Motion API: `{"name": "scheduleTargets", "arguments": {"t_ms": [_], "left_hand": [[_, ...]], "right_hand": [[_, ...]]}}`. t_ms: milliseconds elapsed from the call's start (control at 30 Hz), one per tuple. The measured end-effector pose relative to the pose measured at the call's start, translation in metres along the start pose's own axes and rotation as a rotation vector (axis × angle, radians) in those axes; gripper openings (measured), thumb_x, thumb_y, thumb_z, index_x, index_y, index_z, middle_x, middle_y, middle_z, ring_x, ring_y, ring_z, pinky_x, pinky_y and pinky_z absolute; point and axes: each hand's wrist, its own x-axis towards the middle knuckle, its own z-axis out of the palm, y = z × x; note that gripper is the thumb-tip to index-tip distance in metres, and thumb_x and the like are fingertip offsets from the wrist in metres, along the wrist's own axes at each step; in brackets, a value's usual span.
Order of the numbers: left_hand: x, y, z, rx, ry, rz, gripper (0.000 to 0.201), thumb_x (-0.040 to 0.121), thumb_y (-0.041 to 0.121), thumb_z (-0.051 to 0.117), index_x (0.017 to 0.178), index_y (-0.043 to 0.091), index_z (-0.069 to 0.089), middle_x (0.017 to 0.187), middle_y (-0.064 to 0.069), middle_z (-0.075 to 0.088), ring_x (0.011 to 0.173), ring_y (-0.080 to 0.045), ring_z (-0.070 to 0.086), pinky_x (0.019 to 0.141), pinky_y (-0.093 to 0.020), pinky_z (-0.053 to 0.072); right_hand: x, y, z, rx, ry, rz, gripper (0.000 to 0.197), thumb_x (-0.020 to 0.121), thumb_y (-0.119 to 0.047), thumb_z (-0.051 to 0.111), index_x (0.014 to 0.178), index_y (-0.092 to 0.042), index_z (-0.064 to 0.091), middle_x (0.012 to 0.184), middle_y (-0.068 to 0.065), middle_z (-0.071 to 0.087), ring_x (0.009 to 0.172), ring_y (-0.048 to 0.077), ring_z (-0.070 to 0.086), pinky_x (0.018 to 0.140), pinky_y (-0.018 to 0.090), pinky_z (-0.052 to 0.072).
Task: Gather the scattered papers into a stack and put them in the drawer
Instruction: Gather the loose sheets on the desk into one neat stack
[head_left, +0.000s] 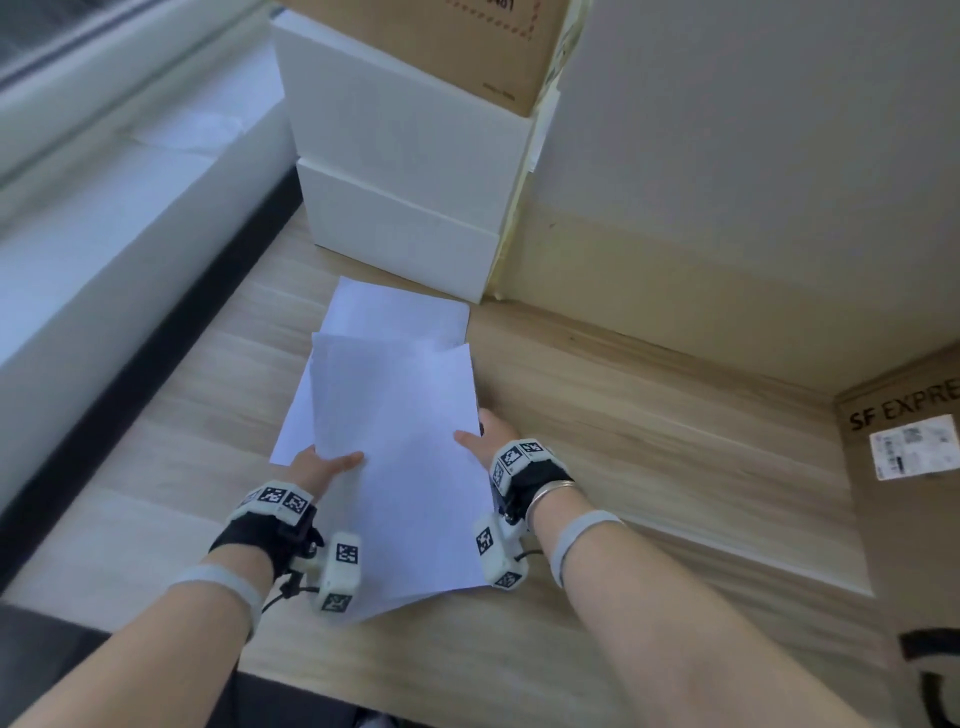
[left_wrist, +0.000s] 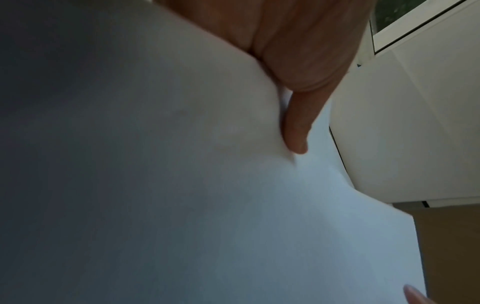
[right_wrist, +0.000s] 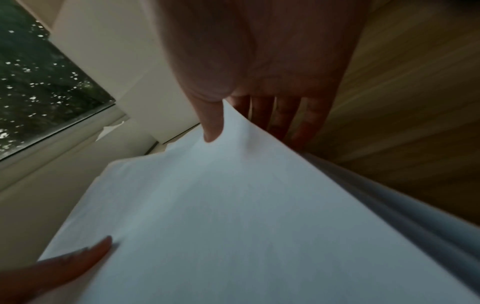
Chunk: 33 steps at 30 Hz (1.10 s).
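Note:
A loose stack of white papers (head_left: 400, 447) is held above the wooden desk (head_left: 649, 441), its sheets fanned and uneven at the far end. My left hand (head_left: 324, 465) pinches the stack's left edge, thumb (left_wrist: 296, 127) on top of the papers (left_wrist: 233, 205). My right hand (head_left: 485, 441) pinches the right edge, thumb (right_wrist: 213, 123) on top of the papers (right_wrist: 221, 216) and fingers (right_wrist: 283, 117) beneath. One sheet (head_left: 400, 306) reaches furthest toward the boxes; whether it lies on the desk I cannot tell. No drawer is in view.
Two stacked white boxes (head_left: 405, 171) stand just beyond the papers, with a brown carton (head_left: 457, 47) on top. Another carton (head_left: 909, 467) with a label sits at the right. A white window ledge (head_left: 104, 249) runs along the left.

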Motion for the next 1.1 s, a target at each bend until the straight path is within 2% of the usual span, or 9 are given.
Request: {"name": "scheduleTargets", "arguments": {"t_ms": [100, 167, 267, 467, 533, 667, 800, 967, 1100], "left_hand": [[-0.001, -0.001, -0.006, 0.007, 0.036, 0.034, 0.049, 0.081, 0.009, 0.068, 0.126, -0.004, 0.053, 0.127, -0.027, 0.059, 0.104, -0.035, 0.061, 0.094, -0.042, 0.047], [-0.003, 0.001, -0.015, -0.005, 0.071, 0.063, 0.048, 0.083, 0.006, 0.065, 0.128, -0.004, 0.051, 0.126, -0.026, 0.058, 0.102, -0.032, 0.059, 0.087, -0.034, 0.044], [-0.004, 0.000, -0.036, -0.014, 0.116, 0.066, 0.051, 0.083, 0.015, 0.067, 0.127, -0.005, 0.051, 0.122, -0.020, 0.061, 0.110, -0.038, 0.059, 0.092, -0.037, 0.045], [-0.007, -0.012, -0.083, -0.043, 0.184, 0.057, 0.048, 0.080, 0.016, 0.070, 0.121, -0.005, 0.056, 0.120, -0.027, 0.063, 0.105, -0.037, 0.061, 0.095, -0.042, 0.045], [-0.011, -0.017, -0.090, -0.053, 0.192, 0.055, 0.050, 0.079, 0.017, 0.070, 0.123, -0.002, 0.055, 0.121, -0.025, 0.063, 0.105, -0.038, 0.061, 0.097, -0.043, 0.046], [-0.017, -0.025, -0.090, -0.061, 0.192, 0.033, 0.048, 0.081, 0.016, 0.069, 0.123, -0.001, 0.055, 0.116, -0.015, 0.062, 0.111, -0.038, 0.059, 0.089, -0.035, 0.044], [-0.021, -0.026, -0.076, -0.091, 0.125, 0.026, 0.052, 0.079, 0.013, 0.070, 0.126, -0.003, 0.053, 0.124, -0.024, 0.061, 0.113, -0.038, 0.059, 0.100, -0.043, 0.044], [-0.029, -0.018, -0.040, -0.032, 0.048, 0.041, 0.056, 0.071, 0.016, 0.077, 0.120, -0.004, 0.058, 0.122, -0.027, 0.062, 0.109, -0.041, 0.061, 0.100, -0.049, 0.045], [-0.031, -0.014, -0.006, 0.047, -0.012, 0.042, 0.051, 0.082, 0.012, 0.067, 0.128, -0.005, 0.051, 0.125, -0.023, 0.059, 0.115, -0.041, 0.056, 0.093, -0.040, 0.043]], "right_hand": [[0.004, -0.006, -0.004, -0.060, 0.042, -0.056, 0.035, 0.096, -0.038, 0.044, 0.107, -0.008, 0.056, 0.119, 0.012, 0.057, 0.097, 0.026, 0.057, 0.085, 0.030, 0.042], [0.007, -0.010, -0.010, -0.053, 0.109, -0.091, 0.033, 0.098, -0.030, 0.039, 0.116, -0.009, 0.058, 0.128, 0.014, 0.054, 0.106, 0.028, 0.056, 0.090, 0.030, 0.041], [0.011, -0.017, -0.012, -0.163, 0.113, -0.129, 0.039, 0.099, -0.019, 0.036, 0.134, -0.009, 0.050, 0.143, 0.011, 0.046, 0.128, 0.028, 0.046, 0.106, 0.030, 0.035], [0.007, -0.044, 0.019, -0.321, -0.041, -0.297, 0.041, 0.102, -0.014, 0.029, 0.141, -0.006, 0.040, 0.151, 0.010, 0.036, 0.138, 0.025, 0.034, 0.112, 0.030, 0.025], [0.007, -0.045, 0.025, -0.366, -0.048, -0.298, 0.042, 0.101, -0.016, 0.028, 0.139, -0.007, 0.042, 0.150, 0.009, 0.037, 0.137, 0.026, 0.036, 0.111, 0.033, 0.030], [0.004, -0.026, 0.015, -0.377, 0.055, -0.190, 0.035, 0.096, -0.025, 0.039, 0.120, -0.011, 0.061, 0.130, 0.013, 0.059, 0.116, 0.031, 0.056, 0.094, 0.033, 0.047], [-0.005, 0.012, -0.009, -0.341, 0.149, -0.084, 0.031, 0.093, -0.029, 0.045, 0.100, -0.014, 0.071, 0.108, 0.014, 0.069, 0.094, 0.030, 0.064, 0.067, 0.022, 0.036], [-0.034, 0.072, -0.038, -0.205, 0.251, 0.071, 0.029, 0.090, -0.031, 0.053, 0.095, -0.011, 0.074, 0.102, 0.017, 0.071, 0.093, 0.032, 0.066, 0.065, 0.024, 0.039], [-0.061, 0.124, -0.058, -0.157, 0.318, 0.188, 0.026, 0.089, -0.029, 0.055, 0.096, -0.013, 0.074, 0.104, 0.011, 0.073, 0.096, 0.029, 0.067, 0.080, 0.029, 0.052]]}}
